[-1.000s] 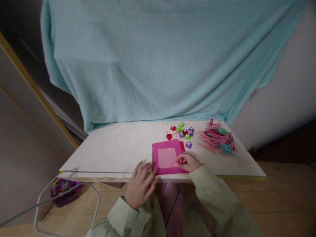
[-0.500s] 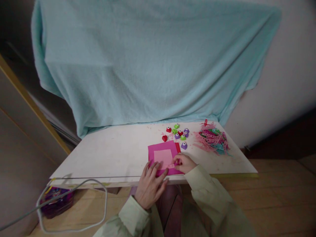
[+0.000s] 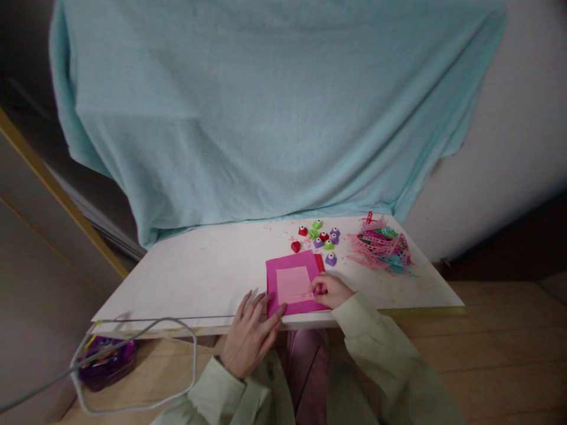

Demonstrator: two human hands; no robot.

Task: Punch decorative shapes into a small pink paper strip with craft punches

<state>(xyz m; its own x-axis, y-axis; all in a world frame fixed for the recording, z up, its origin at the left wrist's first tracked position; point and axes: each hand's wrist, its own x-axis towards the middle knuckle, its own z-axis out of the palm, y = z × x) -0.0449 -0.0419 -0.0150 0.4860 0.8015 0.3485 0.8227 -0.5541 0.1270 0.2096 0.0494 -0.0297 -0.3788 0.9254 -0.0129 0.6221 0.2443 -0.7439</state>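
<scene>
A light pink paper square (image 3: pixel 292 280) lies on a larger magenta sheet (image 3: pixel 271 273) near the table's front edge. Along the square's lower side runs a narrow pink strip with punched shapes (image 3: pixel 301 297). My right hand (image 3: pixel 334 290) pinches the strip's right end between thumb and fingertips. My left hand (image 3: pixel 250 339) is open, its fingers spread at the sheet's lower left corner and its thumb near the bottom edge. A red sheet (image 3: pixel 319 262) peeks out from under the magenta one.
Behind the sheets are several small craft punches (image 3: pixel 330 259) in red, green and purple, with pink paper bits around them. A tangled pile of punched paper strips (image 3: pixel 381 251) lies at the right. A grey cable (image 3: pixel 193 354) loops off the table's front left.
My left hand has slid left, off the pink square, to the sheet's lower left corner. My right hand stays at the strip's right end.
</scene>
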